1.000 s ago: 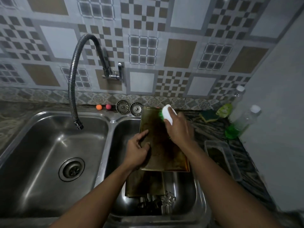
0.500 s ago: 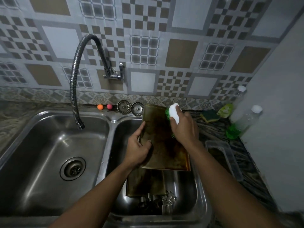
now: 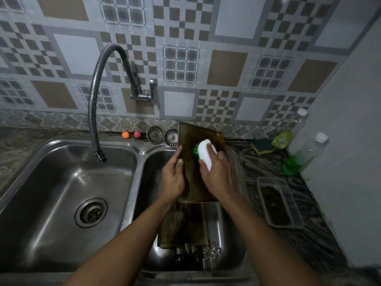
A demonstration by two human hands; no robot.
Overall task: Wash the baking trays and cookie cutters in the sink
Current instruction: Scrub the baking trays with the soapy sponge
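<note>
A dark brown baking tray (image 3: 193,180) stands tilted over the right sink basin (image 3: 228,256), its far edge leaning toward the wall. My left hand (image 3: 172,178) grips the tray's left edge, thumb on its face. My right hand (image 3: 218,174) holds a white scrub brush (image 3: 206,153) with green bristles pressed on the tray's upper middle. A second brown tray (image 3: 183,226) lies in the basin below it. Several metal cookie cutters (image 3: 198,253) sit at the basin's near end.
The left basin (image 3: 61,182) has a drain and the flexible faucet hose (image 3: 92,112) hanging over it. Two strainers (image 3: 162,135) and two small balls (image 3: 131,134) sit behind the sink. On the right counter are a sponge (image 3: 262,145), a clear container (image 3: 278,203) and bottles (image 3: 307,153).
My right hand has slid the brush down the tray from its top edge toward the middle. My left hand has shifted slightly up the tray's left edge.
</note>
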